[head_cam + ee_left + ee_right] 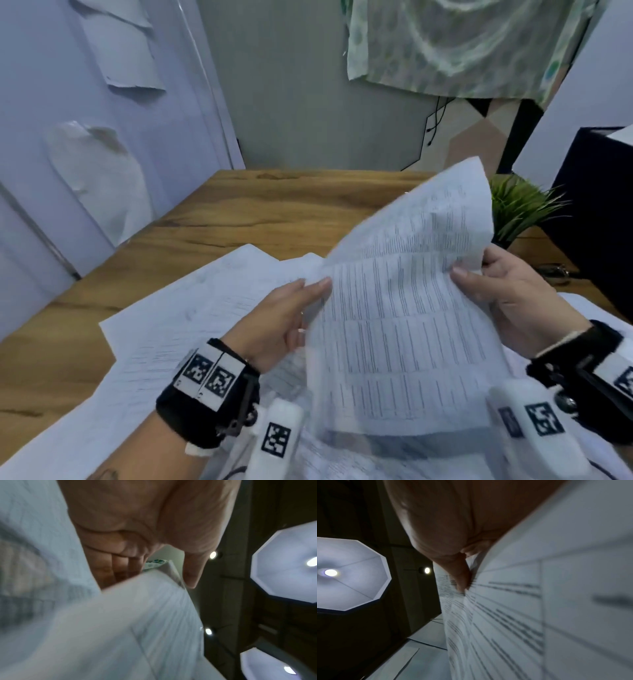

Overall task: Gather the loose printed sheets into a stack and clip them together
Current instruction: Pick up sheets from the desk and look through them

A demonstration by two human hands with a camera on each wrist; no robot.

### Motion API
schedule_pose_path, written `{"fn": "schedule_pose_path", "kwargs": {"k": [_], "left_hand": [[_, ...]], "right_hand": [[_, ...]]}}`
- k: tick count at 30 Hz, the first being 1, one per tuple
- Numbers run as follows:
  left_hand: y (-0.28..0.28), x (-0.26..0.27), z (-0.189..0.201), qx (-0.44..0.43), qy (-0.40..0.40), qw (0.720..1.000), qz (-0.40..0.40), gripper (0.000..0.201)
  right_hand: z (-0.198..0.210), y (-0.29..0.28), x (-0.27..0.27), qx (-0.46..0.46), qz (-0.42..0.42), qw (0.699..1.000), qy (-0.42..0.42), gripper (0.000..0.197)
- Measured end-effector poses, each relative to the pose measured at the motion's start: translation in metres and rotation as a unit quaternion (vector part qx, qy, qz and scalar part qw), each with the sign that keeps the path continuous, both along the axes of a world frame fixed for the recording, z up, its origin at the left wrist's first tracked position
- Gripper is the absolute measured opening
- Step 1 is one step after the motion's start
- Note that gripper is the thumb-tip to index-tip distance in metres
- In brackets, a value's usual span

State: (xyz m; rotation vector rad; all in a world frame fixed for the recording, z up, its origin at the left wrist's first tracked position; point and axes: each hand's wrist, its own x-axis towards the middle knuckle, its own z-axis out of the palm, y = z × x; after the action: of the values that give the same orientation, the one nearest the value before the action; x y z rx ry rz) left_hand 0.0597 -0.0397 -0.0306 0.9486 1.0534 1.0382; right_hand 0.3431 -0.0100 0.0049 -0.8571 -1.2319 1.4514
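A bundle of printed sheets with dense tables of text is raised above the wooden table, its top corner curling up. My left hand pinches the bundle's left edge; in the left wrist view its thumb stands beside the paper. My right hand grips the right edge, thumb on the printed face and fingers behind; the right wrist view shows that thumb pressed on the sheets. More loose sheets lie spread over the table under and left of my hands. I cannot pick out a clip with certainty.
A small green potted plant and a tall black box stand at the right. A small dark metal object lies by the box. The table's far half is bare wood. A pale wall closes in on the left.
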Motion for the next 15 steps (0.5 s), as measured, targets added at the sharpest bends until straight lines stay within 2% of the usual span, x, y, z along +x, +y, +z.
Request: {"fn": "schedule_pose_path", "kwargs": {"k": [2, 4, 8, 11, 13, 15], "left_hand": [[-0.01, 0.003, 0.004, 0.054, -0.045, 0.997, 0.024, 0.053], [-0.019, 0.002, 0.005, 0.136, -0.043, 0.988, 0.066, 0.043], [-0.047, -0.003, 0.009, 0.303, 0.08, 0.94, 0.134, 0.033], [-0.071, -0.008, 0.022, 0.386, 0.104, 0.906, 0.142, 0.023], [-0.08, -0.015, 0.03, 0.41, 0.093, 0.896, 0.142, 0.022], [-0.081, -0.023, 0.029, 0.377, 0.08, 0.913, 0.133, 0.026]], "right_hand": [[0.0, -0.006, -0.001, 0.013, 0.013, 1.0, -0.003, 0.04], [-0.003, -0.01, -0.003, 0.016, 0.032, 0.999, -0.034, 0.043], [-0.014, -0.028, -0.008, 0.029, 0.03, 0.994, -0.1, 0.053], [-0.005, -0.042, -0.014, 0.1, -0.005, 0.993, -0.058, 0.034], [0.004, -0.051, -0.018, 0.135, 0.001, 0.99, -0.031, 0.035], [0.006, -0.056, -0.025, 0.138, 0.015, 0.99, -0.037, 0.035]]}}
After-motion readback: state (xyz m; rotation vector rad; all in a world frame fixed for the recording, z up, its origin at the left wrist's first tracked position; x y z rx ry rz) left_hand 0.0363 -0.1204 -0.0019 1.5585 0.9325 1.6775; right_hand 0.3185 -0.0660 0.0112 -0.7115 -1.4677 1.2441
